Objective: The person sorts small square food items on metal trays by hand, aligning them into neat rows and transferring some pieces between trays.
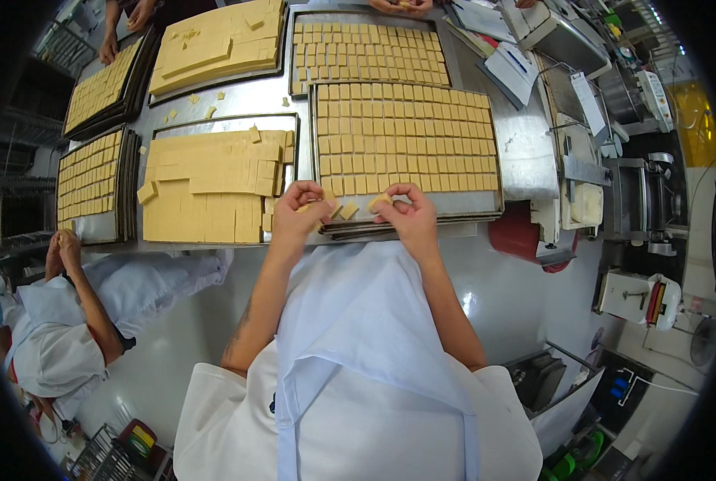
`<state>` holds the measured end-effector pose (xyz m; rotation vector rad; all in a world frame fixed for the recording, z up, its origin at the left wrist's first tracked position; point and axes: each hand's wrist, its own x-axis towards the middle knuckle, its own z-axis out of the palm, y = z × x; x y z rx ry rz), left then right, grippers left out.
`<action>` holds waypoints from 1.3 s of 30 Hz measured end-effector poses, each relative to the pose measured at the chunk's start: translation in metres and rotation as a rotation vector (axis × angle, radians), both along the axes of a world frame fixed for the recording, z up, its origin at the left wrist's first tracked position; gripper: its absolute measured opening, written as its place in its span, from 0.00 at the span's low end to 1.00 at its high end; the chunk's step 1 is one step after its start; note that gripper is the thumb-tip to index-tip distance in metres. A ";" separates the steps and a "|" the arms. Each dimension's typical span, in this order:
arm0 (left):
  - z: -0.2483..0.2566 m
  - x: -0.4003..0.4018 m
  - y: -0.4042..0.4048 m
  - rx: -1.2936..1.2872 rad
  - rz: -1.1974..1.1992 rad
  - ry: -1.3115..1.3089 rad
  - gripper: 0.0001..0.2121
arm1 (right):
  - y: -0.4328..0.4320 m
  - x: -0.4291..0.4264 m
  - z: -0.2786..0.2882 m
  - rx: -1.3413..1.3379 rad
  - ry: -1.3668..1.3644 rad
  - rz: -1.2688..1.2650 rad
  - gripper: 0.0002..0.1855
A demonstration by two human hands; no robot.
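My left hand pinches small yellow dough pieces at the front left corner of a metal baking tray. Over the same tray's front strip, my right hand holds a yellow dough piece between thumb and fingers. Between the two hands a loose dough piece lies tilted on bare metal. Behind them, rows of rectangular dough pieces cover most of the tray, which rests on other stacked trays. Left of my left hand sits a tray with a cut dough slab, some of its strips separated.
A co-worker's hands are at another filled tray on the left. Other people's hands show across the steel table. A second slab and another filled tray lie farther back. Clipboards and a scale-like machine stand right.
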<state>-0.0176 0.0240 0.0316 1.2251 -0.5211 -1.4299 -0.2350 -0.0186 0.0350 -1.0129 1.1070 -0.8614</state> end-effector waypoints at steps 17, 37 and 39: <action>-0.034 0.022 0.027 0.082 -0.002 0.077 0.07 | 0.005 0.016 -0.043 -0.683 0.926 0.031 0.08; -0.006 -0.022 -0.012 -0.047 -0.330 -0.482 0.09 | -0.010 -0.025 -0.028 -0.258 0.504 -0.111 0.09; -0.018 -0.017 -0.007 -0.227 -0.261 -0.843 0.07 | -0.006 -0.025 -0.034 -0.305 0.599 -0.046 0.09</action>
